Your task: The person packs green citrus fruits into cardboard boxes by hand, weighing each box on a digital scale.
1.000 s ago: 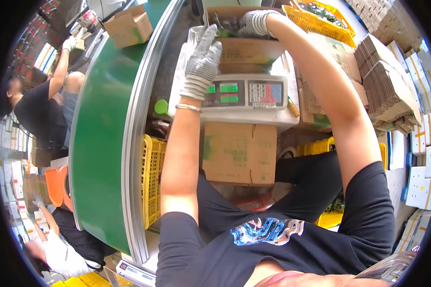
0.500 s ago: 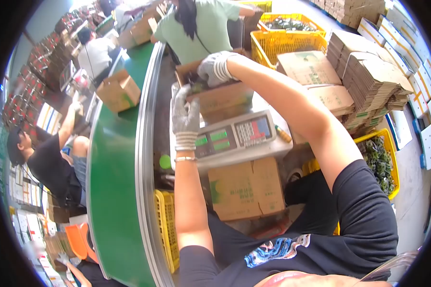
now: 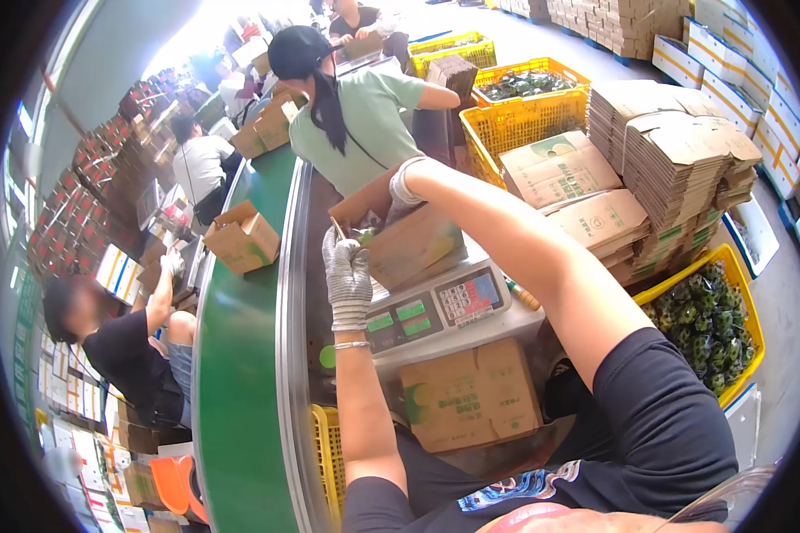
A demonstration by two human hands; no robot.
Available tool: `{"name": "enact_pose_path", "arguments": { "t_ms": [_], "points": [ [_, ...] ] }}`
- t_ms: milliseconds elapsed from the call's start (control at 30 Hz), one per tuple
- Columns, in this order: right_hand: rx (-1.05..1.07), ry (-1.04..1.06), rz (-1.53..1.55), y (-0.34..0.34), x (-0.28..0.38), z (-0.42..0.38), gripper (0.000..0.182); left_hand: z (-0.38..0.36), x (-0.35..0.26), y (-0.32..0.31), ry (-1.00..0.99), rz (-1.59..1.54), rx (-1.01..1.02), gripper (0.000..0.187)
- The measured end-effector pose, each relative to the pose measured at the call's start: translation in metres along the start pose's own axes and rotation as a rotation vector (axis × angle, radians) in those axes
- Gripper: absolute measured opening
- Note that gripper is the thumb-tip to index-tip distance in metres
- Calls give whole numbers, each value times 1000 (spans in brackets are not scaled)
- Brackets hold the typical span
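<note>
An open cardboard box [image 3: 418,250] rests on a weighing scale [image 3: 433,306] with lit green displays. Grey-white gloves cover both hands. My left hand [image 3: 348,277] is closed on the near left corner of the box, its fingertips at the rim. My right hand [image 3: 405,190] reaches over the far right side into the box; its fingers are hidden by the box wall. Inside, some small plastic-wrapped dark and green items [image 3: 364,233] show in part.
A green conveyor belt [image 3: 240,373] runs along the left, carrying another cardboard box [image 3: 243,238]. Flattened cartons [image 3: 684,151] are stacked at right, near a yellow crate [image 3: 745,342] of bagged green produce. A co-worker in light green [image 3: 364,115] sits ahead; others work across the belt.
The view has shifted, so the scene sits lower and further right. My right hand has gone deeper into the box, and my left fingers have closed in at its corner.
</note>
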State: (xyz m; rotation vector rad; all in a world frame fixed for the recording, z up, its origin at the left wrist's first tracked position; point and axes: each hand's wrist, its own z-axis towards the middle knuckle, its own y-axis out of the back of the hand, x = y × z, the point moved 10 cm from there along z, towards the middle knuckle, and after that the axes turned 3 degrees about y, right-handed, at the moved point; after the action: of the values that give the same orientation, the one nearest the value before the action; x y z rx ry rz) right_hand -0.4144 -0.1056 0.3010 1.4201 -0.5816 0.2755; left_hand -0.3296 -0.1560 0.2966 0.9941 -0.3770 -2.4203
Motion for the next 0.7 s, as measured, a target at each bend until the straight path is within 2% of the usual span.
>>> {"name": "enact_pose_path", "arguments": {
  "t_ms": [33,100,167,233,267,333,367,400,433,500,633,700],
  "points": [
    [36,-8,-23,-2,0,6,31,0,7,1,6,3,-16,13],
    [1,-403,122,0,-36,8,31,2,24,5,46,-34,-14,12],
    [-9,-591,129,-1,-53,10,33,4,43,4,88,-116,22,11],
    [25,-564,14,-16,-73,27,35,0,53,-5,88,-157,64,12],
    [42,-543,-25,-29,-81,35,37,-5,51,-5,187,-14,123,14],
    [235,218,457,-46,-31,56,34,-11,41,0,273,53,97,15],
    [147,-71,72,-42,-31,40,31,-13,38,0,230,46,83,18],
    [60,-353,-324,-10,-2,3,29,-14,38,2,186,38,62,21],
    [-56,-569,-231,18,43,-29,30,-17,35,4,143,28,35,23],
    [-91,-794,-206,24,62,-65,31,-18,-4,12,26,42,-31,31],
    [178,-821,-505,16,23,-86,34,-17,-28,15,-98,235,-57,44],
    [150,-695,-491,0,27,-72,36,-15,-27,15,-61,233,-48,43]
  ]
}}
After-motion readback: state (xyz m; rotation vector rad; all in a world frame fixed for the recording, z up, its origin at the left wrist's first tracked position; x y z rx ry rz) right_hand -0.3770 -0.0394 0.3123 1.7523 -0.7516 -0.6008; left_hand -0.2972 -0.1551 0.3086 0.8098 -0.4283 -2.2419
